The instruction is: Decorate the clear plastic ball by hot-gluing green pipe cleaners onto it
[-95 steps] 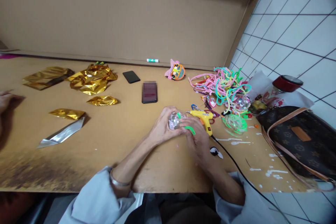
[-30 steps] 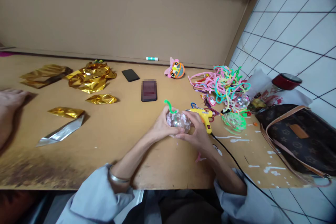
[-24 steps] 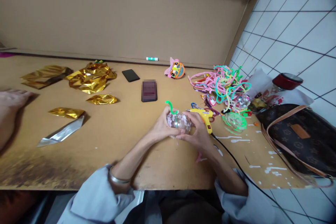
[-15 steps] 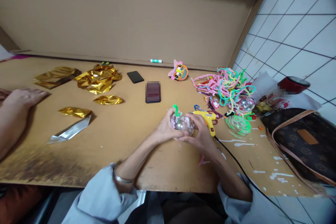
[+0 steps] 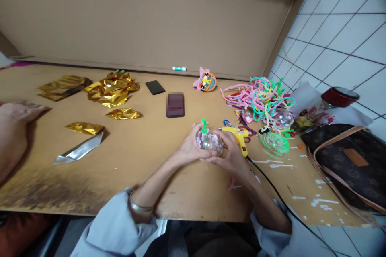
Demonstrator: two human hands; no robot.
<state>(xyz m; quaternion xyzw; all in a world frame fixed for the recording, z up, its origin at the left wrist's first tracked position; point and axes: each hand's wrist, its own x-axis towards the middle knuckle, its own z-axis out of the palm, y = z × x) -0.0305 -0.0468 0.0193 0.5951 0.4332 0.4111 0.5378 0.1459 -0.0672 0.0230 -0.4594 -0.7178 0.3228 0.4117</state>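
Hand of a co-worker [image 5: 22, 114] is resting at the left edge of the table [image 5: 129, 180]; whether anything is lying beneath it cannot be told. Gold foil [image 5: 116, 90] is lying crumpled in several pieces, with a silver strip [image 5: 80, 149] slanting toward the near edge. Black slab [image 5: 155, 87] and maroon slab [image 5: 175, 106] are lying flat farther back, seemingly to stay out of the hands' way. Left hand [image 5: 191, 144] is curving half open around the left side of the clear ball [image 5: 208, 142], thumb across the near face, probably to cradle it. Ball is sitting between both hands; tabletop contact cannot be told. Green curl [image 5: 204, 125] is standing at the ball's top, outside the fingers, apparently to avoid bending it. Right hand [image 5: 229, 150] is gripping the right side, partly closed, likely to oppose the left and prevent rolling. Gun [image 5: 237, 132] is lying just beyond the right hand, nozzle pointing left, presumably for easy reach. Pipe cleaners [image 5: 257, 94] are lying heaped farther back; bag [image 5: 343, 164] is occupying the right side.
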